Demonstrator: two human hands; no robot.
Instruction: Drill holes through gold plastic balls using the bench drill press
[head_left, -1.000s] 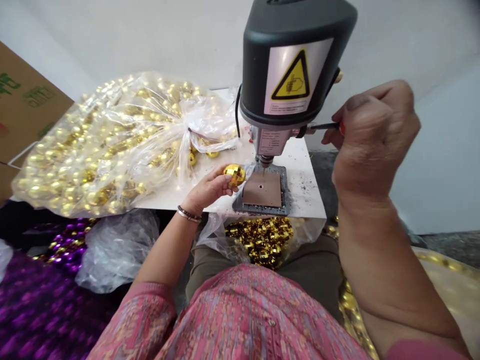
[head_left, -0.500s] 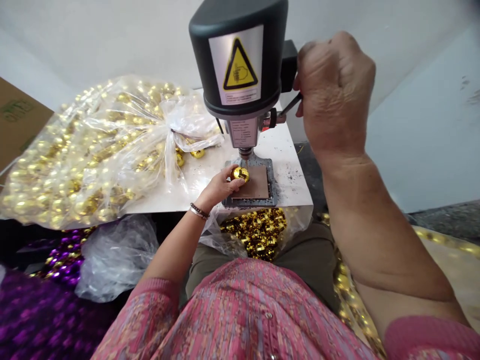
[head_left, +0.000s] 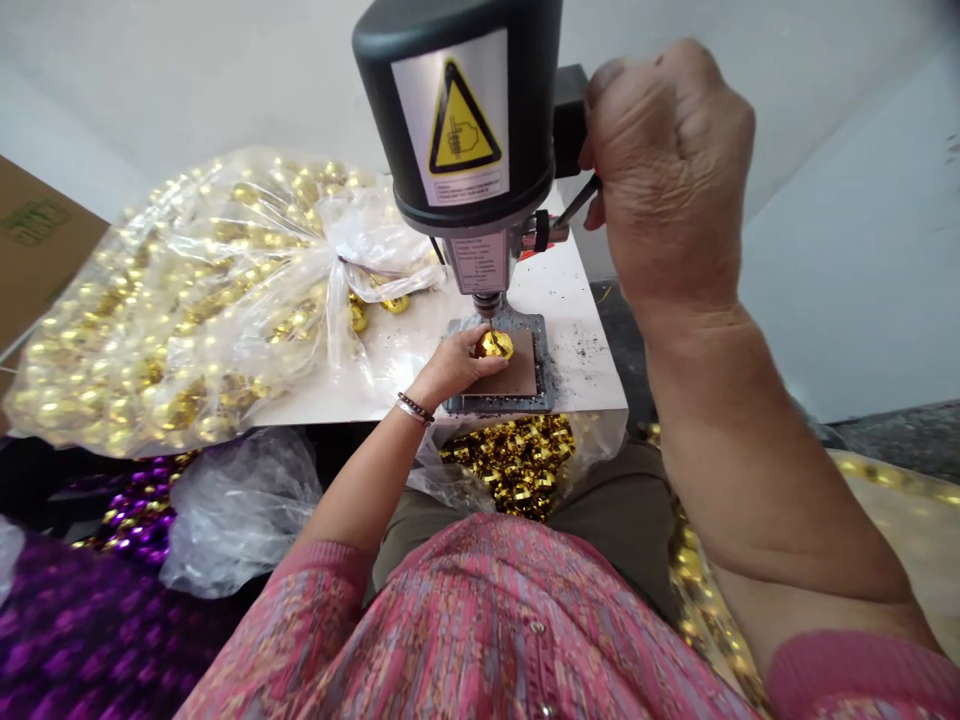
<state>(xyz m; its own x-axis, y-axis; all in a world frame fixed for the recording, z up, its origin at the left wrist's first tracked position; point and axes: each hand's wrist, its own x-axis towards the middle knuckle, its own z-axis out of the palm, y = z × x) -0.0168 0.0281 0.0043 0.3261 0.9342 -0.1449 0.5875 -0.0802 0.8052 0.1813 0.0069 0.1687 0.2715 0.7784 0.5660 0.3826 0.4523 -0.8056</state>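
Between thumb and fingers, my left hand [head_left: 459, 366] grips a shiny gold faceted ball [head_left: 496, 345] over the brown board [head_left: 517, 372] on the drill press base [head_left: 546, 345]. The drill bit [head_left: 490, 323] stands right above the ball, its tip at or close to the top; I cannot tell whether it has gone in. Raised at the right, my right hand [head_left: 671, 180] is closed around the feed lever [head_left: 581, 203] of the drill press [head_left: 457, 120]. A yellow warning sign marks the black motor cover.
A big clear bag of gold balls [head_left: 172, 300] fills the left of the white table [head_left: 330, 405]. An open bag of gold balls [head_left: 517, 465] hangs at my lap. Purple balls [head_left: 139, 510], crumpled plastic [head_left: 240, 520] and a cardboard box [head_left: 37, 235] lie left. Dark shavings litter the table.
My left hand has moved the gold ball slightly right, under the drill bit. My right hand stays on the lever, and the machine appears shifted a little left in view.
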